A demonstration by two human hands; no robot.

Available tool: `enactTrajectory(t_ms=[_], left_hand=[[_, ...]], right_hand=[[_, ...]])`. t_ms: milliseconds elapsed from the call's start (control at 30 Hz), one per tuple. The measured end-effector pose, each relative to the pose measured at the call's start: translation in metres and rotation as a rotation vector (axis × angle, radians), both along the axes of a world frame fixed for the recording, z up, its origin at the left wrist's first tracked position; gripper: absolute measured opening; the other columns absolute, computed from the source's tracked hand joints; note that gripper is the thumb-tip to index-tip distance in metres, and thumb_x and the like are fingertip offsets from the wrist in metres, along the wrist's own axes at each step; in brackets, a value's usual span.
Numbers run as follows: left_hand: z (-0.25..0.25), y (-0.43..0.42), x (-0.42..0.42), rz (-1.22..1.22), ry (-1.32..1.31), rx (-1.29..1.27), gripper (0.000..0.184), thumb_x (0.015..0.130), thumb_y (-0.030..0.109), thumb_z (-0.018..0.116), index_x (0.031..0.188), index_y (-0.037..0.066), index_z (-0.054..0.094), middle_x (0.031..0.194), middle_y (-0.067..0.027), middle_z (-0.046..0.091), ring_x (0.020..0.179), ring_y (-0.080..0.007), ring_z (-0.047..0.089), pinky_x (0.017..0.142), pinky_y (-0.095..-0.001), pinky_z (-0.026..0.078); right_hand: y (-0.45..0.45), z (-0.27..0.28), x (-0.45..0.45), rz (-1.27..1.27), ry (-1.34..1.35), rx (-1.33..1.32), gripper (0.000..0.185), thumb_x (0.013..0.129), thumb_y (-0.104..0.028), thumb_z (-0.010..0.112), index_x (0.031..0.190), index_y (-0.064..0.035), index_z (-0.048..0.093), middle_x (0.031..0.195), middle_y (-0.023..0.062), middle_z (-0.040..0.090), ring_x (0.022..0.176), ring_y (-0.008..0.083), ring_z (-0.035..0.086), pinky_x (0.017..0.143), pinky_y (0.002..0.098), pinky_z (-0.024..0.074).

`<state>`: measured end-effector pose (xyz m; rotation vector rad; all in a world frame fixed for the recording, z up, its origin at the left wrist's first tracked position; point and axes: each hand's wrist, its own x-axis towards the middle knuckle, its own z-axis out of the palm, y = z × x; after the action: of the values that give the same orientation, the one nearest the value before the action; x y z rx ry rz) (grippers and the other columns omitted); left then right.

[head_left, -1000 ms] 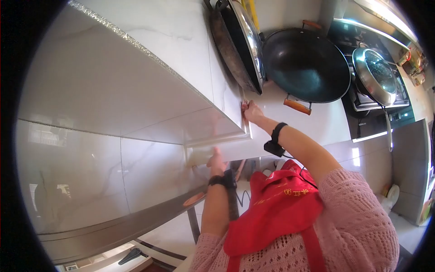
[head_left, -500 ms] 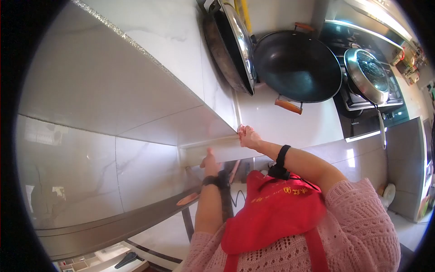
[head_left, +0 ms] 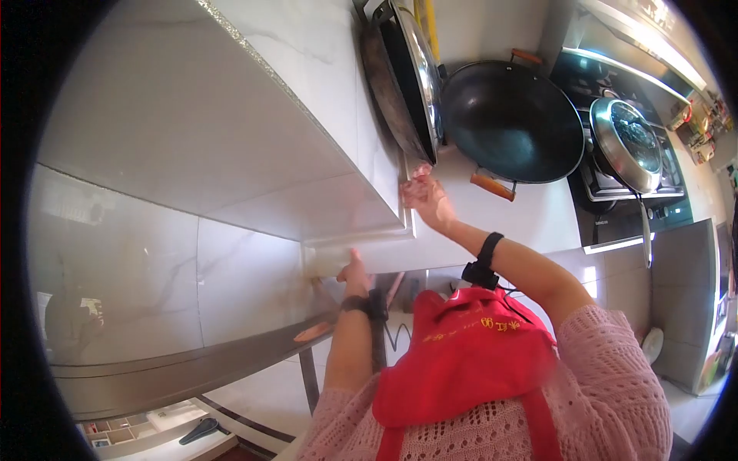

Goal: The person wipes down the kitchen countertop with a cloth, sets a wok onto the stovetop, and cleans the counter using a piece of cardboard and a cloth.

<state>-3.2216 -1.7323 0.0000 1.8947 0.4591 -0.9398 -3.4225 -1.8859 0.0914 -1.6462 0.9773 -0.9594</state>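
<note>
My right hand (head_left: 432, 206) is closed round a small, crumpled pinkish-white cloth (head_left: 421, 172). It presses against the corner where the tiled wall meets the white counter (head_left: 530, 219), just below the rim of the upright pan. Farther left, my left hand (head_left: 354, 272) rests at the counter's front edge with its thumb stretched out; nothing shows in it. A big dark wok (head_left: 513, 123) with orange-brown handles sits on the counter beyond my right hand.
A pan (head_left: 392, 96) with a shiny metal lid (head_left: 419, 65) leans on the wall at the back. To the right, a lidded frying pan (head_left: 626, 146) stands on the gas stove (head_left: 603, 180), its long handle jutting forward. A tiled wall block (head_left: 223, 138) fills the left.
My right hand has moved with the cloth along the wall's foot, away from me toward the upright pan. My left hand stays at the counter edge. The view has shifted slightly.
</note>
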Motion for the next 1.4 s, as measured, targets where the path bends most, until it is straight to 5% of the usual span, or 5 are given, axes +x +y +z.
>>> enactTrajectory(t_ms=[367, 867, 1033, 1133, 1400], left_hand=[[-0.005, 0.001, -0.004, -0.011, -0.015, -0.063, 0.094, 0.087, 0.052, 0.07, 0.136, 0.004, 0.007, 0.135, -0.0161, 0.045, 0.113, -0.0299, 0.055, 0.086, -0.0473, 0.052], [-0.005, -0.005, -0.006, -0.019, -0.019, -0.011, 0.094, 0.086, 0.049, 0.072, 0.136, 0.004, 0.006, 0.138, -0.0176, 0.043, 0.116, -0.0302, 0.056, 0.09, -0.0492, 0.052], [-0.016, -0.002, -0.003, -0.021, -0.026, -0.025, 0.091, 0.087, 0.049, 0.072, 0.133, 0.005, 0.007, 0.135, -0.0183, 0.045, 0.116, -0.0309, 0.056, 0.091, -0.0493, 0.053], [-0.012, -0.005, -0.005, -0.036, -0.026, -0.011, 0.085, 0.088, 0.052, 0.07, 0.128, 0.007, 0.009, 0.131, -0.0167, 0.05, 0.114, -0.0285, 0.056, 0.091, -0.0483, 0.053], [0.002, 0.002, -0.005, -0.049, 0.035, -0.093, 0.093, 0.088, 0.051, 0.068, 0.138, 0.003, 0.005, 0.131, -0.016, 0.049, 0.113, -0.0299, 0.056, 0.086, -0.0453, 0.055]], right_hand=[[-0.024, -0.051, 0.023, 0.173, 0.514, -0.115, 0.059, 0.1, -0.02, 0.036, 0.155, -0.0093, 0.019, 0.161, 0.0154, 0.023, 0.147, 0.0353, 0.025, 0.119, 0.0487, 0.0244], [-0.14, -0.175, 0.082, -0.042, 0.835, -0.737, 0.062, 0.087, -0.017, 0.052, 0.145, 0.0006, 0.041, 0.118, 0.0328, 0.062, 0.077, 0.0316, 0.071, 0.067, 0.0433, 0.0582], [-0.118, -0.142, 0.063, 0.193, 1.235, -0.669, 0.058, 0.09, -0.017, 0.05, 0.144, -0.0016, 0.04, 0.132, 0.0312, 0.054, 0.102, 0.0344, 0.067, 0.079, 0.0462, 0.0568], [-0.065, -0.043, 0.036, 0.177, 0.772, -0.041, 0.056, 0.096, -0.02, 0.042, 0.149, -0.0054, 0.034, 0.143, 0.0214, 0.05, 0.125, 0.0421, 0.053, 0.105, 0.0487, 0.0439], [0.04, -0.051, -0.011, 0.152, 0.431, -0.342, 0.039, 0.091, -0.011, 0.054, 0.129, -0.0076, 0.049, 0.126, 0.0156, 0.06, 0.106, 0.0369, 0.062, 0.09, 0.0451, 0.0505]])
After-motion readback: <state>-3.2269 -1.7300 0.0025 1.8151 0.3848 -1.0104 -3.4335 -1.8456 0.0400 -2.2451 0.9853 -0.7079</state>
